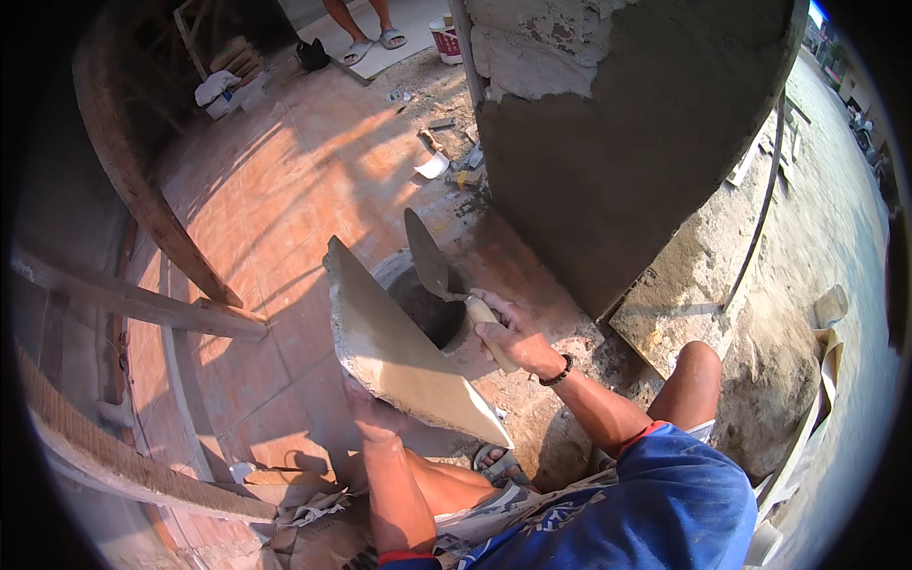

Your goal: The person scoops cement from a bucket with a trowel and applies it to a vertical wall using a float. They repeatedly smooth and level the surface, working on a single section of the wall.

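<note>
My right hand is wrapped round the wooden handle of a pointed trowel. Its grey blade points up and away from me, above the mouth of a bucket with a dark inside. A flat mortar board, smeared grey with a rough pale edge, is tilted in front of the bucket and hides part of it. From underneath, my left hand grips the board; most of its fingers are hidden. To the right of the bucket rises a wall coated in dark wet-looking mortar, with a paler rough patch near its top.
Wooden posts and beams stand at the left over reddish tiles. Rubble and a white scrap lie by the wall's foot. Sand is heaped at the right. A person's sandalled feet and a white bucket are at the back.
</note>
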